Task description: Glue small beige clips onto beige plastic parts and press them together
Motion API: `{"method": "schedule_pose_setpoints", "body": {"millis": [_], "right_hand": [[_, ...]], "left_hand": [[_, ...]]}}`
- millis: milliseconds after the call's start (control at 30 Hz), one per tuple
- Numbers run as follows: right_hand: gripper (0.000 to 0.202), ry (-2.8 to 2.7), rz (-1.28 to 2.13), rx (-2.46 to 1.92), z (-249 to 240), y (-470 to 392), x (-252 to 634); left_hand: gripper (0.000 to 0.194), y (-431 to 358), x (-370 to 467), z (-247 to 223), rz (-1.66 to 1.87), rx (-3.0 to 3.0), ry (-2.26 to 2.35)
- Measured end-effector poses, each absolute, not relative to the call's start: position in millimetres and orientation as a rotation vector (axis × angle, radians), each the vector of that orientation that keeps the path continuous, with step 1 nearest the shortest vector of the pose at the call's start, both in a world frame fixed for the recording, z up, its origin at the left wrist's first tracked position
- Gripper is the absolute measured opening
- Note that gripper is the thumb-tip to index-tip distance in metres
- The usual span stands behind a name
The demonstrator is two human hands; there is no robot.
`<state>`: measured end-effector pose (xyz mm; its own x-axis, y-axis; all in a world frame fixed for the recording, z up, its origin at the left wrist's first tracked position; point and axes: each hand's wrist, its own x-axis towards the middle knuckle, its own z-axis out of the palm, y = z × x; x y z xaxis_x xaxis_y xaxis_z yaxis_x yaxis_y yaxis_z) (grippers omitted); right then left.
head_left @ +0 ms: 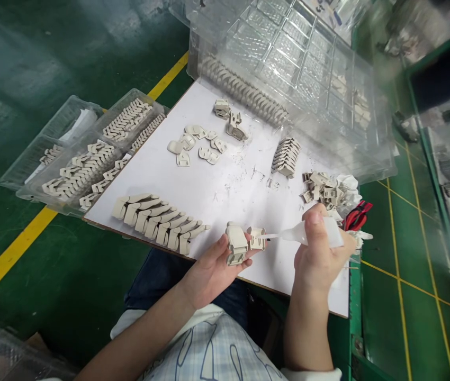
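My left hand [213,267] is closed on a beige plastic part [236,243] with a curved top and a slotted lower end. A smaller beige clip [257,239] sits at the same hand's fingertips, its slotted face up. From the right, my right hand [318,254] grips a white squeeze bottle [298,233], tilted sideways. The bottle's thin nozzle reaches the small clip; whether any liquid comes out is too small to tell. A row of joined beige parts [159,219] lies along the board's near left edge.
On the white board [225,185] lie loose beige caps [189,140], a stacked row [286,157], and a clip pile [322,189] beside red-handled pliers [358,214]. Clear plastic trays [288,47] stand at the back. More filled trays [78,174] are at the left.
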<state>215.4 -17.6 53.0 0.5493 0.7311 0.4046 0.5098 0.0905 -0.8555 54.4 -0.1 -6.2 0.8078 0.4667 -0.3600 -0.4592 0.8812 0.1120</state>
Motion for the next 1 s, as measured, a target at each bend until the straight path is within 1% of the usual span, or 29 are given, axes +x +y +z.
{"method": "schedule_pose_setpoints", "body": {"millis": [333, 467, 533, 600, 700, 767, 867, 1000], "right_hand": [[0.047, -1.047, 0.235, -1.610, 52.0, -22.9, 220.3], [0.042, -0.810, 0.219, -1.544, 44.9, -16.6, 227.3], [0.043, -0.645, 0.287, -1.467, 38.4, -13.1, 235.5], [0.046, -0.564, 0.428, -1.454, 29.1, -13.0, 245.8], [0.048, -0.680, 0.539, -1.663, 10.8, -21.2, 260.2], [0.044, -0.784, 0.519, -1.812, -1.3, -29.0, 265.5], [0.033, -0.813, 0.483, -1.901, -13.4, -36.8, 264.8], [0.026, -0.850, 0.487, -1.952, -9.6, -42.0, 256.8]], "left_hand": [[0.038, 0.4, 53.9, -6.6, 0.488, 0.029, 0.371], [0.040, 0.7, 53.0, -6.6, 0.478, 0.028, 0.385], [0.041, 1.7, 52.6, -5.5, 0.471, 0.028, 0.401], [0.041, 2.2, 52.3, -4.0, 0.469, 0.024, 0.421], [0.042, -1.5, 52.7, -1.8, 0.497, 0.039, 0.474], [0.037, -7.7, 53.9, -0.5, 0.531, 0.068, 0.521], [0.031, -19.3, 57.7, 2.7, 0.521, 0.091, 0.552], [0.026, -28.8, 64.4, 8.9, 0.467, 0.055, 0.582]]}}
